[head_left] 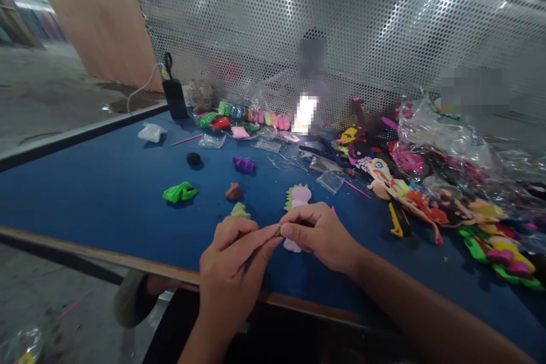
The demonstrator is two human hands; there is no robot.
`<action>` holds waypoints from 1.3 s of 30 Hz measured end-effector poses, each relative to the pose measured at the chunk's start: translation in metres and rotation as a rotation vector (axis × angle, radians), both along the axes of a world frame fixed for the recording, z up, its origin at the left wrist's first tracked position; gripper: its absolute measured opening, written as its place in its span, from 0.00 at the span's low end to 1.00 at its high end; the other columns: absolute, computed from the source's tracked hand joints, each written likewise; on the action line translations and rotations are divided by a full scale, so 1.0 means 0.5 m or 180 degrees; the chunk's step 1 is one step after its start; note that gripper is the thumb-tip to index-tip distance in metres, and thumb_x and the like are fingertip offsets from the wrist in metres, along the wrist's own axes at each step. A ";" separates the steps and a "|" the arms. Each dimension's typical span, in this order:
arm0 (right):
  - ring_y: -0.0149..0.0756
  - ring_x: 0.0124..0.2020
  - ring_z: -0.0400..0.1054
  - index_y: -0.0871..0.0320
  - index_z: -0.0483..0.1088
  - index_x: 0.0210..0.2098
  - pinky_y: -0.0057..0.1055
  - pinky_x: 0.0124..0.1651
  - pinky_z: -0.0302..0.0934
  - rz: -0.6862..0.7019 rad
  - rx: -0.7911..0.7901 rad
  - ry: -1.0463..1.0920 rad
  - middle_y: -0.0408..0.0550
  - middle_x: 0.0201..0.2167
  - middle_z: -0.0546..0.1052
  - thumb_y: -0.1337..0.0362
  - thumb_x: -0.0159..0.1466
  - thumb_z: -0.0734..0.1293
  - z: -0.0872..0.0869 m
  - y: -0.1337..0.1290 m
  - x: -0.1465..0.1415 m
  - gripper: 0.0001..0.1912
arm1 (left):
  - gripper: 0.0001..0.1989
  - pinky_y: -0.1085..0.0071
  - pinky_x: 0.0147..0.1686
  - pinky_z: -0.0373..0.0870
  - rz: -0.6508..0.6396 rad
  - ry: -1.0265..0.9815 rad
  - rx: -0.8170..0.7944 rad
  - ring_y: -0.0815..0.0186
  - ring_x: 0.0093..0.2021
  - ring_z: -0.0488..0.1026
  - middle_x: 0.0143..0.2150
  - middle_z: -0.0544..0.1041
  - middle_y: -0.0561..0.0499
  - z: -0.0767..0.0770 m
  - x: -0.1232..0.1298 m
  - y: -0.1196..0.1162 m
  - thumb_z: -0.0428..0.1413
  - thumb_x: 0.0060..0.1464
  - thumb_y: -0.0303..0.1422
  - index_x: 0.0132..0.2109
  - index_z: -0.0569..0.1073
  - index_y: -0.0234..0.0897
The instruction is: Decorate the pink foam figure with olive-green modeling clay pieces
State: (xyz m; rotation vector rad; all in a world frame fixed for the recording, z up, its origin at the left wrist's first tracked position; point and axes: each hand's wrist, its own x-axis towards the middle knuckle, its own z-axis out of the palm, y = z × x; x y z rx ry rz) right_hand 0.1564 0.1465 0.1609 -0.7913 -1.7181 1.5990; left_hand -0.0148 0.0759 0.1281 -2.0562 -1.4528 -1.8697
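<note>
Left hand (232, 261) is raised at the near edge of the blue table (106, 182), fingers extended forward and rightward; right hand (319, 236) enters from the right, forearm slanting, thumb and forefinger bent; fingertips of both hands meet, pinched on a small green piece (278, 232); said piece, largely covered, appears left of the lavender figure (302, 194).

Metal screen (239, 17) behind the table (106, 182), black box (174, 99) near the far left corner, white cable (146, 83), yellow cutter (396, 220), clear plastic (454, 128).
</note>
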 end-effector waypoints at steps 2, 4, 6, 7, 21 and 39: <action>0.23 0.18 0.52 0.64 0.79 0.32 0.24 0.20 0.47 -0.0047 0.0135 -0.0143 0.37 0.16 0.64 0.52 0.60 0.75 0.007 -0.002 -0.001 0.18 | 0.08 0.71 0.37 0.71 0.0046 -0.0033 -0.0022 0.70 0.35 0.73 0.35 0.74 0.54 0.003 0.001 0.000 0.63 0.57 0.26 0.42 0.81 0.42; 0.24 0.18 0.53 0.64 0.80 0.31 0.24 0.21 0.48 -0.0015 0.0293 -0.0265 0.39 0.16 0.65 0.50 0.61 0.73 0.011 -0.005 0.000 0.20 | 0.07 0.71 0.37 0.71 0.0089 -0.0065 -0.0049 0.70 0.35 0.73 0.35 0.74 0.54 0.006 0.002 0.000 0.63 0.56 0.27 0.42 0.81 0.42; 0.25 0.19 0.54 0.64 0.80 0.32 0.25 0.22 0.48 0.0032 0.0414 -0.0320 0.40 0.17 0.66 0.48 0.62 0.72 0.013 -0.006 0.002 0.22 | 0.10 0.71 0.37 0.71 0.0114 -0.0071 -0.0104 0.69 0.35 0.74 0.36 0.75 0.54 0.008 0.002 0.001 0.63 0.56 0.27 0.46 0.80 0.41; 0.26 0.20 0.55 0.64 0.80 0.32 0.25 0.22 0.48 0.0053 0.0445 -0.0328 0.40 0.17 0.66 0.48 0.63 0.71 0.013 -0.006 0.003 0.22 | 0.13 0.70 0.38 0.72 0.0100 -0.0046 -0.0122 0.69 0.36 0.74 0.36 0.75 0.53 0.008 0.001 0.001 0.63 0.57 0.27 0.49 0.79 0.41; 0.28 0.23 0.59 0.63 0.79 0.35 0.26 0.25 0.50 0.0167 0.1524 -0.0597 0.42 0.22 0.69 0.56 0.66 0.68 0.017 -0.018 0.004 0.15 | 0.10 0.68 0.39 0.71 -0.0093 0.0249 0.0170 0.67 0.38 0.71 0.36 0.73 0.51 0.002 0.001 0.001 0.62 0.56 0.22 0.43 0.80 0.40; 0.28 0.21 0.61 0.63 0.79 0.32 0.24 0.23 0.54 -0.0244 0.0703 -0.0308 0.43 0.19 0.70 0.50 0.61 0.73 0.012 -0.013 -0.001 0.19 | 0.11 0.71 0.39 0.71 -0.0080 0.0054 0.0062 0.70 0.37 0.73 0.36 0.75 0.53 0.001 0.005 -0.002 0.62 0.57 0.23 0.47 0.79 0.39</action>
